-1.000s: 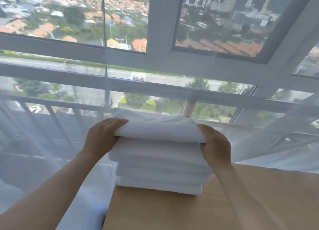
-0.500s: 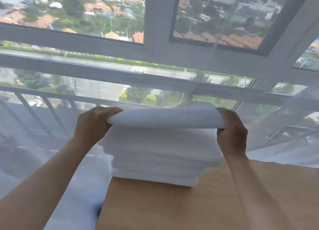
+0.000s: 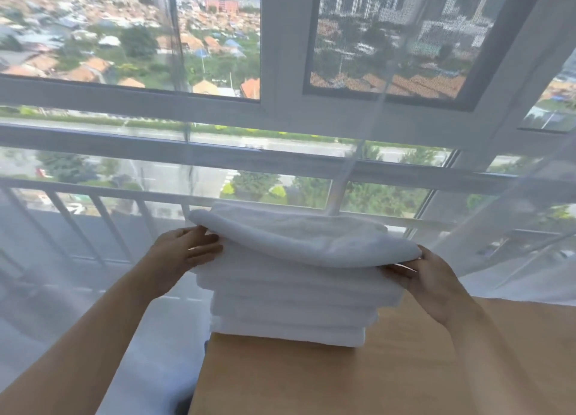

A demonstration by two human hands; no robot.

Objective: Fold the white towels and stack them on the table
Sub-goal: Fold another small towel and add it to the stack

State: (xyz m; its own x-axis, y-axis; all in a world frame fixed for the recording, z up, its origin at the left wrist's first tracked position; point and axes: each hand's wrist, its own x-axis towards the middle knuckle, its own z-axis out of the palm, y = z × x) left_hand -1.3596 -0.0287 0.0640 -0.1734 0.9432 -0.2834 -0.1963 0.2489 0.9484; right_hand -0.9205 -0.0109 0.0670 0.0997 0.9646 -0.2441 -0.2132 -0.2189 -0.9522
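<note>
The topmost folded white towel [image 3: 305, 243] is flanked at centre frame by the left hand [image 3: 177, 255] and right hand [image 3: 433, 277], fingers straight (gripping nothing). The stack of folded white towels [image 3: 296, 308] overhangs the light wooden table [image 3: 405, 377] edge; it could be toppled by an uneven push.

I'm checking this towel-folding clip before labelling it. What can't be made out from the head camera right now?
- Right hand: its fingertips are tucked under the top towel, so the grip is unclear.
- Stack: white on white, the layers blur together, so an exact count is unsure.
- Table: cut off by the bottom and right edges.
- Left hand: fingers lie at the towel's edge; contact is unclear.
</note>
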